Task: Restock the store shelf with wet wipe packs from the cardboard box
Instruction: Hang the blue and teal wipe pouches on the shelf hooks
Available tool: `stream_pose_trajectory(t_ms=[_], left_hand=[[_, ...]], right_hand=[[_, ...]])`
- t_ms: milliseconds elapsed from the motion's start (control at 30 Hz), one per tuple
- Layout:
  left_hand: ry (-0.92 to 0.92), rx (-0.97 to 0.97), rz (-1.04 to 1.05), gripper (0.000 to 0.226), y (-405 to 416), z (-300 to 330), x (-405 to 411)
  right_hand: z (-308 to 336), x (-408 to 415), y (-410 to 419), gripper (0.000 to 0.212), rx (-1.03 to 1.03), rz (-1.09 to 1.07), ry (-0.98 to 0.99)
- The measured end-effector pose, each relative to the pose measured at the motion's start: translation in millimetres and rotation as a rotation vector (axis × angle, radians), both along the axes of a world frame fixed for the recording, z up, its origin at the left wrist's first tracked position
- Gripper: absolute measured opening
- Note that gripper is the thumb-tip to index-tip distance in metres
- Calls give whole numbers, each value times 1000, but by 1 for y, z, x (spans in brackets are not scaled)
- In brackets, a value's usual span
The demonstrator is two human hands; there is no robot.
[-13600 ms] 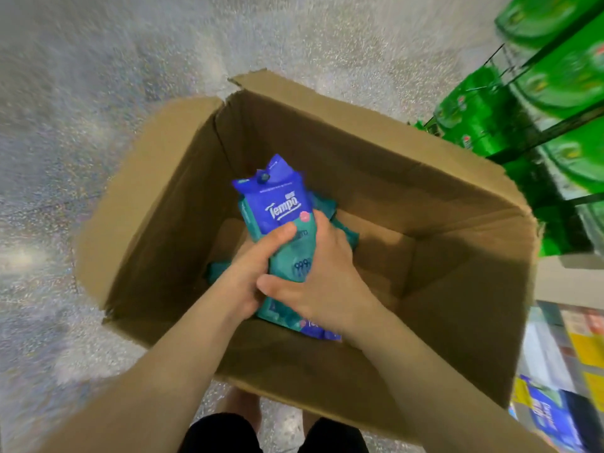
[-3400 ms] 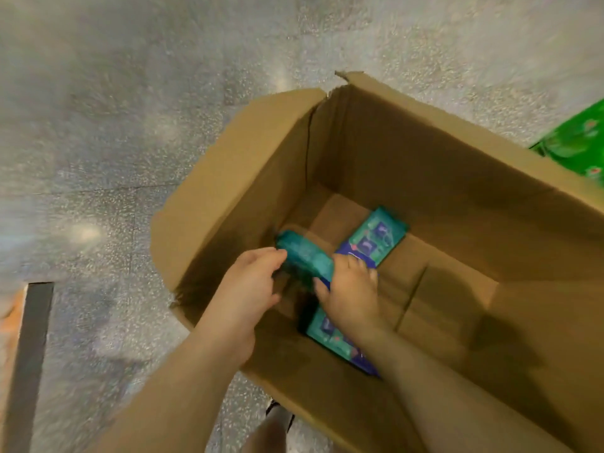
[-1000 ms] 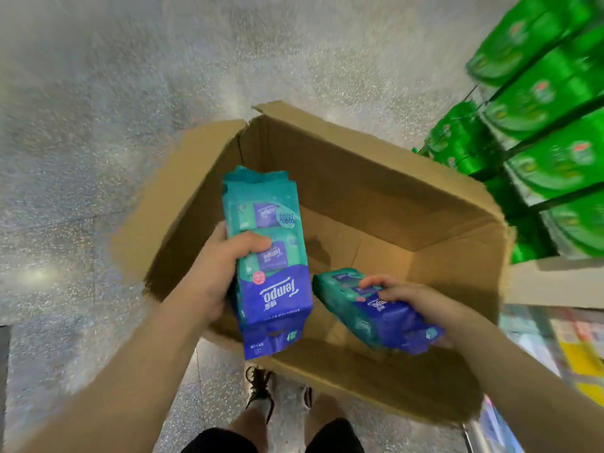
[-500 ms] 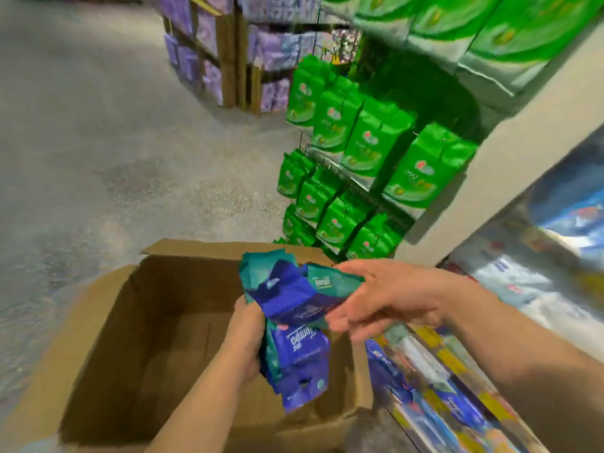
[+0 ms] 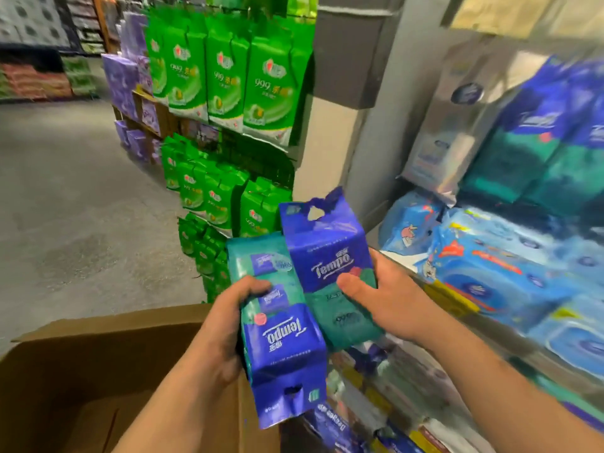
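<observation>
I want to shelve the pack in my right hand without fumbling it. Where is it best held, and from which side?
Hold the right-hand pack round its teal lower half, as the right hand does now, coming from the right edge with the thumb across the front. It stands upright with its thin, floppy handle flap on top, so a grip on the fuller body probably steers it better. The left hand holds another pack.

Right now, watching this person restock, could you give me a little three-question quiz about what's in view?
1. True or false: the left hand holds a Tempo pack with its logo upside down.
2. What colour are the hanging packs behind the hands? A) green B) red C) yellow
3. What does the right hand grip, and which end is up?

Key:
1. True.
2. A.
3. A second Tempo pack, its blue handle end up.
</observation>
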State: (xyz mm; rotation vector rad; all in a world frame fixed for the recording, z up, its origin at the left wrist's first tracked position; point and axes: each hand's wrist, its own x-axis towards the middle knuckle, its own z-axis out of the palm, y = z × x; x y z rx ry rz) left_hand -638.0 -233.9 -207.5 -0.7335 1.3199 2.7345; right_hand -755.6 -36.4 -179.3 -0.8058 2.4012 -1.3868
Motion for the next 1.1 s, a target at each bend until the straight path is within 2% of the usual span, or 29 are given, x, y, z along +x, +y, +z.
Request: stream_pose_trajectory(t_ms=[67,167,233,267,300,367,433,467,567,633,700,767,833,967,1100], left_hand=[[26,28,-3,39,25,15,-13],[63,38,-20,38,56,35,-25],[140,-70,-73,25,72,51,-27],[208,-119,-95,26,73,54,-30],[194,-17,-54,39,75,69,-34],[128,36,-54,45,84,89,-45],[187,-46,-207,32,100,88,-55],[167,-19,-186,25,110,90,-60],[209,23,-247,31,123,87,-70],[191,28,-273,33,128,89,-76],[150,12,-279,44,129,90,-80],[143,11,-280,51,130,89,-81],[151,13,-290,45,132,92,-82],[173,36,-309,34,133,92,-85],[166,52,-301,33,132,93,-90]], right_hand=[[6,-4,30,45,-204,-149,7],[30,-6,69,23,-397,-315,151],[44,-13,93,24,-482,-428,206],[53,-18,102,28,-510,-480,213],[61,-24,108,32,-527,-522,229],[76,-36,118,35,-517,-581,309],[92,-47,123,29,-530,-636,345],[100,-52,124,26,-547,-649,342],[122,-61,123,24,-572,-668,360],[132,-67,123,30,-556,-689,406],[138,-72,121,46,-538,-723,423],[140,-79,119,44,-528,-737,422],[139,-87,118,43,-504,-774,402],[130,-107,124,54,-424,-835,394],[115,-122,125,52,-376,-847,436]])
